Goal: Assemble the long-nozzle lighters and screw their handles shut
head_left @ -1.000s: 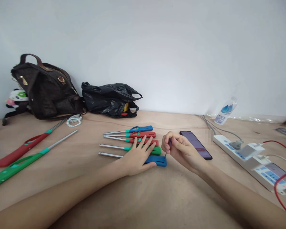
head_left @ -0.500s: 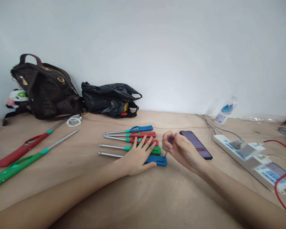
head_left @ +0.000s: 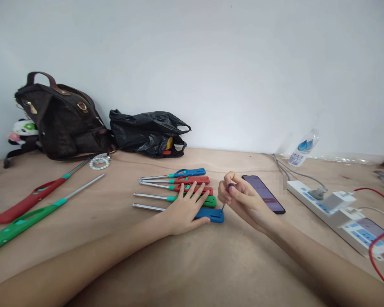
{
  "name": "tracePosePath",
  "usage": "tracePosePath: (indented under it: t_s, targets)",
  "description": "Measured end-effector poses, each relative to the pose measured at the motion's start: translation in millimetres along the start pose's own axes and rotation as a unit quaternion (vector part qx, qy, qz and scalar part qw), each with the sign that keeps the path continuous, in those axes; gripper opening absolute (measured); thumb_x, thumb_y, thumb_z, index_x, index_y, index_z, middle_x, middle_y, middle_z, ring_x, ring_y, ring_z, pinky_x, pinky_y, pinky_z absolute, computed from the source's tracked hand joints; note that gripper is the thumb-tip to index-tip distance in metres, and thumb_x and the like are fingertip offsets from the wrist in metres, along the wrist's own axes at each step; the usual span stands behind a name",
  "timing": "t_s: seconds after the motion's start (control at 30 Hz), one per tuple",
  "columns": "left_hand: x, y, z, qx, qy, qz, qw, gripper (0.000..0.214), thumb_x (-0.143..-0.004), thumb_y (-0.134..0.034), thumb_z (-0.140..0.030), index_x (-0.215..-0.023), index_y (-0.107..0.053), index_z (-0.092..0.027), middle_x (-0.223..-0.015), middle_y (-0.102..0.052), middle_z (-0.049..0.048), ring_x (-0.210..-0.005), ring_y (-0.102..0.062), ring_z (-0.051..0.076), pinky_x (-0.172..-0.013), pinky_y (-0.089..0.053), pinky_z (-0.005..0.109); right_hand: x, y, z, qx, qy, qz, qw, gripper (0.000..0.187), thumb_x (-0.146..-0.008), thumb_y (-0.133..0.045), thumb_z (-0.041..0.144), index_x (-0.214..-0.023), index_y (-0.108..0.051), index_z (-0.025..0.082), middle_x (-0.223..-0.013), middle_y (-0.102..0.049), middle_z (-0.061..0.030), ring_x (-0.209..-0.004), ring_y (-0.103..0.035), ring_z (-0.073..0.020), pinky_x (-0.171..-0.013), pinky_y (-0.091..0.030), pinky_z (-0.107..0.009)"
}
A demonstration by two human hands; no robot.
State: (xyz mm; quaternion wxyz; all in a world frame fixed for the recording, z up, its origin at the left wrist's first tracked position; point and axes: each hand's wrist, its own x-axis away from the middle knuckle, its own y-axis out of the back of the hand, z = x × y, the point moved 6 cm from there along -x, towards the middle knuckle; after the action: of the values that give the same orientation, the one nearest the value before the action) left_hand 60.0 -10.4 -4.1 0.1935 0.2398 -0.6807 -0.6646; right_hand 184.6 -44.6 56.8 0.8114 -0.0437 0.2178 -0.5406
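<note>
My left hand (head_left: 187,209) lies flat with fingers spread, pressing on the near blue long-necked lighter (head_left: 213,214) and reaching over the green lighter (head_left: 211,201) and a red lighter (head_left: 208,190) behind it. Another red lighter (head_left: 201,180) and a far blue lighter (head_left: 192,172) complete the row, metal necks pointing left. Closed fingers of my right hand (head_left: 243,198) grip a small screwdriver (head_left: 223,208) by its dark purple handle, mostly hidden. Its thin shaft slants down, with the tip at the right end of the near blue lighter's handle.
On the left lie a larger red lighter (head_left: 28,202) and a green one (head_left: 22,226). A dark backpack (head_left: 64,123), a bracelet (head_left: 99,163) and a black plastic bag (head_left: 144,134) sit behind. Rightward are a phone (head_left: 264,194), a power strip (head_left: 307,204) with cables and a bottle (head_left: 304,148).
The fingers of my right hand have shifted around the screwdriver's handle, the index finger lifting slightly. The screwdriver's tip stays on the blue lighter, and my left hand has not moved.
</note>
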Motion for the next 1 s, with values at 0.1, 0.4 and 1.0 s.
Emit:
tracePosePath:
  t_s: [0.1, 0.4, 1.0]
  targets:
    - [0, 1.0, -1, -0.001, 0.0, 0.005, 1.0, 0.075, -0.093, -0.034, -0.062, -0.15, -0.02, -0.016, -0.155, -0.014, 0.0181, -0.143, -0.007, 0.04, -0.108, -0.013, 0.066, 0, -1, -1, 0.019, 0.0, -0.005, 1.0, 0.023, -0.088, -0.059, 0.043, -0.083, -0.055, 0.021, -0.068, -0.046, 0.0008, -0.065, -0.041, -0.0149, -0.064, -0.032, -0.03]
    - [1, 0.0, 0, -0.003, -0.002, -0.001, 1.0, 0.074, -0.094, -0.029, -0.063, -0.15, -0.019, -0.016, -0.156, -0.014, 0.017, -0.143, -0.007, 0.04, -0.108, -0.011, 0.067, -1, 11, 23, 0.199, 0.041, -0.055, 0.978, 0.034, -0.087, -0.054, 0.056, -0.083, -0.056, 0.022, -0.066, -0.038, 0.003, -0.058, -0.032, -0.0133, -0.056, -0.028, -0.029]
    - [1, 0.2, 0, -0.006, 0.003, 0.015, 1.0, 0.075, -0.093, -0.032, -0.063, -0.15, -0.02, -0.016, -0.156, -0.014, 0.0163, -0.143, -0.005, 0.039, -0.108, -0.011, 0.066, 10, 14, -37, 0.78, 0.013, 0.175, 0.601, 0.012, -0.088, -0.047, 0.015, -0.081, -0.057, 0.018, -0.072, -0.064, -0.0079, -0.058, -0.058, -0.0194, -0.05, -0.027, -0.028]
